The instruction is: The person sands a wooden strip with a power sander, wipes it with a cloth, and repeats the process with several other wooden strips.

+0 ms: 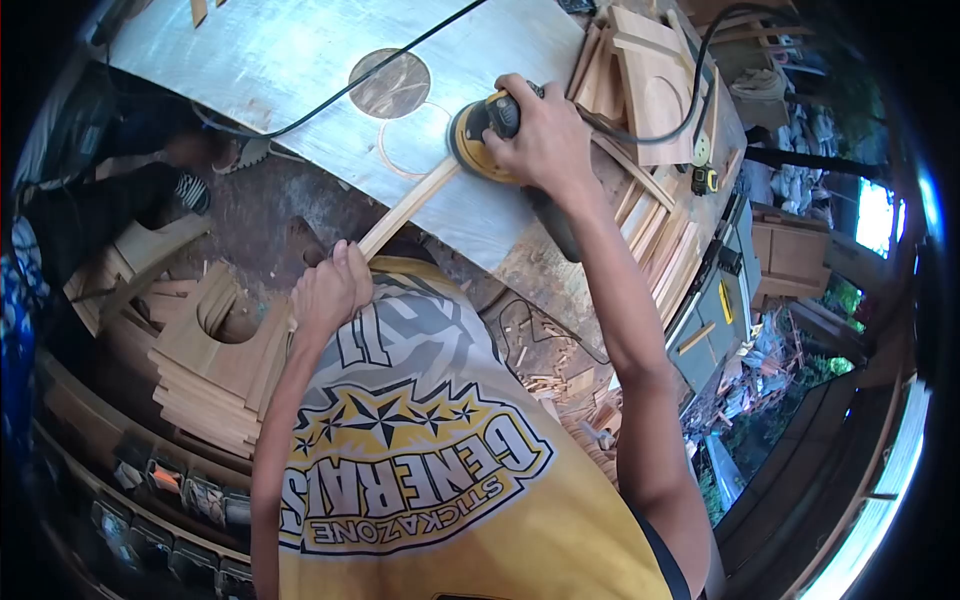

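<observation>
Your right hand is closing its grip on the orbital sander, sitting on the wood strip at the counter's near edge; your left hand is clamping the strip's overhanging end; stacked boards are crowding the right.

The person wears a yellow sleeveless STICKAZONE GENERALS jersey

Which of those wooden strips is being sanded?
The lone strip under the sander, near end in the left hand; other strips lie piled beside the sheet.
</observation>
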Tool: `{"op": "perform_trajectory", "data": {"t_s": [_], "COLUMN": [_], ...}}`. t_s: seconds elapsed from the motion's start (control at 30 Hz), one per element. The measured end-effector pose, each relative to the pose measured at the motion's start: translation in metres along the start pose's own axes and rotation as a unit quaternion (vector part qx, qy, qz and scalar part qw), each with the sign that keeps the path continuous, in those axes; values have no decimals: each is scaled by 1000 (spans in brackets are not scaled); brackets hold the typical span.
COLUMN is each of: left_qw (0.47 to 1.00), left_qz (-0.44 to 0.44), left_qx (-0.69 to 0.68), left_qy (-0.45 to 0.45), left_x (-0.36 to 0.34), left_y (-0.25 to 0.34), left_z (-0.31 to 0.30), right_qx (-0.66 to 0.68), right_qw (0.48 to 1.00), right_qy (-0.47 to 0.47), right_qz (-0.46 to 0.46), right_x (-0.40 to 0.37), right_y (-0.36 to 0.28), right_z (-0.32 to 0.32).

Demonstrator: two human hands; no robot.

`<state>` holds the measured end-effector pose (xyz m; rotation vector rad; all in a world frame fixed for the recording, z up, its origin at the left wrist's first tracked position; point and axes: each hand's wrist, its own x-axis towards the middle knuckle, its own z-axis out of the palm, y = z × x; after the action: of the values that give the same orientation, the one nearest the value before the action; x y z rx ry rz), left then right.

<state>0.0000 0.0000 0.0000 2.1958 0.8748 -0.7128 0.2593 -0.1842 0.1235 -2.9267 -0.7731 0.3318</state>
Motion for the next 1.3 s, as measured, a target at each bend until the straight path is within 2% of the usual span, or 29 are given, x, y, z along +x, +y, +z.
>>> {"op": "perform_trajectory", "data": {"t_s": [0.07, 0.1, 0.17, 0.2, 0.27, 0.37, 0.5, 0.63, 0.73, 0.8, 0.83, 0.93, 1.1, 1.2, 1.3], "left_qw": [1000, 1000, 1000, 1000, 1000, 1000, 1000, 999, 999, 1000, 999, 999, 995, 995, 996], "left_qz": [4, 10, 13, 20, 22, 14, 19, 28, 33, 18, 32, 26, 42, 68, 28], "left_qx": [23, -5, 1, 8, -1, -14, -10, -21, -11, -14, -2, 12, 87, 65, 50], "left_qy": [13, -12, -20, 1, 6, 1, -2, 13, 30, 1, 6, 19, 16, 25, 73], "left_x": [-4, -1, -3, 2, 4, 5, -4, -5, -3, -5, -4, -2, -16, -25, -23], "left_y": [0, 10, 9, 2, 2, 9, 11, 8, 8, 15, 15, 17, 4, -24, -56], "left_z": [-5, 11, 0, 2, 4, 2, -1, -1, 0, -6, -6, -7, -7, -17, -31], "right_qx": [24, -8, 7, 15, 29, 46, -42, -75, -68, -52, -17, 24, 55, 69, 113], "right_qw": [998, 999, 996, 996, 990, 987, 998, 997, 997, 997, 994, 982, 994, 996, 988], "right_qy": [46, 27, -60, -61, 3, 24, -10, 24, -30, -23, 4, -1, 33, 52, 94], "right_qz": [-46, -44, -58, -60, -138, -152, -39, -18, -7, -60, -107, -187, -87, -35, -38], "right_x": [-16, -25, -36, -45, -63, -69, -32, -9, -18, -41, -52, -68, -24, -10, 4], "right_y": [-17, -24, -62, -76, -89, -92, -57, -19, -32, -53, -59, -70, -34, -10, -3], "right_z": [7, 1, 1, 10, 24, 27, 11, 2, -3, 4, 15, 26, 20, 9, 15]}}
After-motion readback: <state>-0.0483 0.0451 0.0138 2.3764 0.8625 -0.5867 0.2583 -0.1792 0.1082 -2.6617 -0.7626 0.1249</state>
